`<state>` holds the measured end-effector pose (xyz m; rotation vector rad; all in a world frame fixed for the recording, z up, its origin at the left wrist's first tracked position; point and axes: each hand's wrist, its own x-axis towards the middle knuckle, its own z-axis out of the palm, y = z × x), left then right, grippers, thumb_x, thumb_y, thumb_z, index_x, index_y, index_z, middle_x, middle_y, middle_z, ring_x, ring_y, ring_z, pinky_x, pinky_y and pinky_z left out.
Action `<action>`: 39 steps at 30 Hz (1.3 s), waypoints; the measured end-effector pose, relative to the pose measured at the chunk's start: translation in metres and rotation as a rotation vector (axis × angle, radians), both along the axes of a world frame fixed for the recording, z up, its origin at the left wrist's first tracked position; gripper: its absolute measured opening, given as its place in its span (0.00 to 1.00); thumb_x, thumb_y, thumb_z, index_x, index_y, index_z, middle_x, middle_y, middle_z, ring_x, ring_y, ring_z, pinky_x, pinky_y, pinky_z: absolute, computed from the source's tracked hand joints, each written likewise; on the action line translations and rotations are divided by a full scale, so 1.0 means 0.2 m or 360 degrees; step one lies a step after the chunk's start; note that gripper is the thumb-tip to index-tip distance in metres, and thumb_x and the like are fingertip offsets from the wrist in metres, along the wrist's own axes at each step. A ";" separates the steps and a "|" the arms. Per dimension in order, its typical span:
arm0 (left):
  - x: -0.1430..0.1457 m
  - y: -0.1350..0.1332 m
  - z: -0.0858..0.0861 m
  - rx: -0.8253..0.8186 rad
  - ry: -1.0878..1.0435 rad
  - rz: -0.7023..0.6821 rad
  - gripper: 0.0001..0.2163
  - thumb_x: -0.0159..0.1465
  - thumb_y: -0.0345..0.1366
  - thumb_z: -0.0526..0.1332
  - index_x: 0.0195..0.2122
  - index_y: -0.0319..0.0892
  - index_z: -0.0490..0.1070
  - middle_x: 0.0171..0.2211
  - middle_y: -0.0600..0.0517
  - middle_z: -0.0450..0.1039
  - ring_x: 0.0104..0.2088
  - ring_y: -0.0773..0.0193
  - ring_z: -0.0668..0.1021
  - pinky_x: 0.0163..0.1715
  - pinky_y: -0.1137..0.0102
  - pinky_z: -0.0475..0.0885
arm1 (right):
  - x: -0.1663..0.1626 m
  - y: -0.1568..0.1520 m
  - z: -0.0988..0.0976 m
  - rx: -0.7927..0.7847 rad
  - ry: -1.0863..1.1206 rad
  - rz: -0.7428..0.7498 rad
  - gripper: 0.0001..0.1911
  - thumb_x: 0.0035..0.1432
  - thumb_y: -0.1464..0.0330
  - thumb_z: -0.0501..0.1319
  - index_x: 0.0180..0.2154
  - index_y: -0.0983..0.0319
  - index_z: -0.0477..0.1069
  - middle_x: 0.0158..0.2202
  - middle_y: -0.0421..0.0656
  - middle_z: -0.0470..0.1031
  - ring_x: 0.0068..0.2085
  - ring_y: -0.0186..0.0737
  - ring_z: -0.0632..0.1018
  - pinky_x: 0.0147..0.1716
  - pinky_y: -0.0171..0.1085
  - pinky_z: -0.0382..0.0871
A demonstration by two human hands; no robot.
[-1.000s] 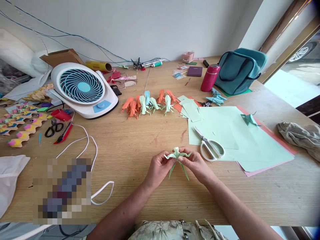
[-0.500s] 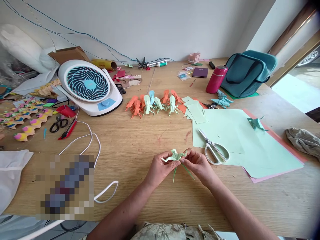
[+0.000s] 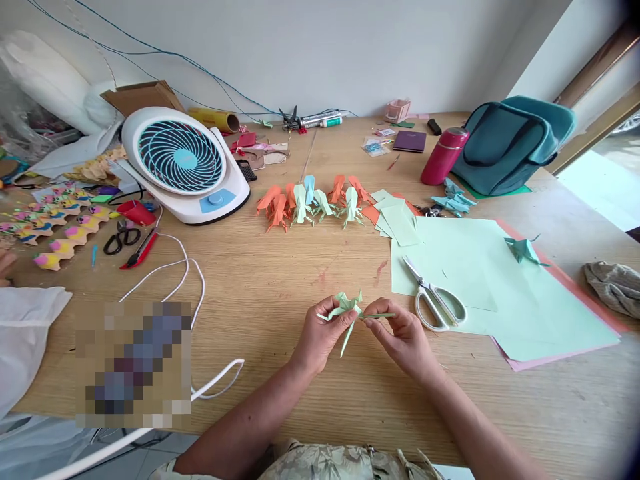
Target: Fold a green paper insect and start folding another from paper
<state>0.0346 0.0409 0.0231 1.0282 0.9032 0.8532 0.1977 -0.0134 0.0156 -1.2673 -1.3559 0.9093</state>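
Note:
Between my hands, just above the table, is a pale green folded paper figure (image 3: 346, 305) with several thin legs. My left hand (image 3: 320, 333) pinches its body between thumb and fingers. With thumb and fingertips my right hand (image 3: 400, 330) grips one narrow leg, which now points out to the right; another leg hangs downward. Farther back stands a row of finished folded paper insects in orange, pale green (image 3: 301, 205) and blue (image 3: 309, 189). White-handled scissors (image 3: 437, 303) lie partly on pale green paper sheets (image 3: 460, 260), right of my right hand.
At the left are a white fan (image 3: 185, 167), black scissors (image 3: 121, 238), a red cutter (image 3: 140, 251) and a white cable (image 3: 200, 287). A pink bottle (image 3: 445, 157) and a teal bag (image 3: 510, 147) stand back right. Part of another person's hand (image 3: 6, 263) shows at the left edge.
My right hand has shifted along one leg of the paper figure, turning that leg from pointing down to pointing right. The view has shifted slightly. Another person's hand has appeared at the left edge.

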 end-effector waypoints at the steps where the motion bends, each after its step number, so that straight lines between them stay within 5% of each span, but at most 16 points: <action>1: 0.00 0.00 0.00 0.0026 0.0031 -0.0024 0.15 0.54 0.45 0.72 0.29 0.38 0.74 0.25 0.56 0.69 0.28 0.70 0.68 0.32 0.74 0.63 | 0.00 0.00 -0.01 -0.0012 0.0065 -0.0013 0.06 0.64 0.63 0.63 0.35 0.58 0.72 0.33 0.42 0.76 0.36 0.40 0.75 0.39 0.40 0.69; 10: 0.00 -0.01 0.00 0.0325 0.0234 -0.0122 0.17 0.54 0.45 0.72 0.24 0.39 0.68 0.22 0.58 0.61 0.25 0.71 0.63 0.26 0.75 0.60 | -0.01 0.04 -0.02 -0.0413 0.0701 -0.0011 0.18 0.50 0.53 0.72 0.28 0.59 0.71 0.28 0.40 0.76 0.31 0.38 0.75 0.34 0.39 0.71; 20: -0.01 -0.02 0.03 0.0768 0.0477 -0.0045 0.11 0.58 0.41 0.70 0.26 0.40 0.73 0.26 0.54 0.67 0.27 0.68 0.69 0.27 0.74 0.63 | -0.01 0.03 0.00 -0.0460 0.0741 -0.0021 0.19 0.48 0.53 0.73 0.27 0.60 0.73 0.26 0.40 0.76 0.29 0.37 0.74 0.33 0.38 0.70; 25: -0.01 0.00 0.02 0.0398 0.0285 0.0010 0.13 0.57 0.44 0.70 0.25 0.39 0.74 0.22 0.55 0.69 0.25 0.69 0.69 0.28 0.73 0.64 | -0.02 0.03 0.01 -0.0376 0.0659 0.0029 0.17 0.51 0.53 0.71 0.31 0.59 0.75 0.28 0.40 0.76 0.30 0.37 0.74 0.34 0.38 0.72; 31: 0.00 0.00 0.00 -0.0151 -0.0176 -0.0031 0.12 0.50 0.42 0.75 0.27 0.40 0.78 0.27 0.53 0.77 0.31 0.65 0.76 0.39 0.68 0.69 | -0.05 0.03 -0.02 -0.0396 0.0734 0.0149 0.17 0.51 0.54 0.71 0.33 0.58 0.72 0.30 0.40 0.78 0.34 0.39 0.78 0.39 0.40 0.73; 39: 0.02 -0.03 0.01 -0.0075 -0.0171 -0.0060 0.14 0.53 0.42 0.74 0.24 0.40 0.73 0.22 0.57 0.69 0.26 0.70 0.70 0.32 0.72 0.66 | -0.09 0.02 -0.08 -0.0334 0.0714 0.0039 0.15 0.54 0.56 0.71 0.35 0.58 0.71 0.32 0.40 0.76 0.34 0.39 0.77 0.37 0.38 0.72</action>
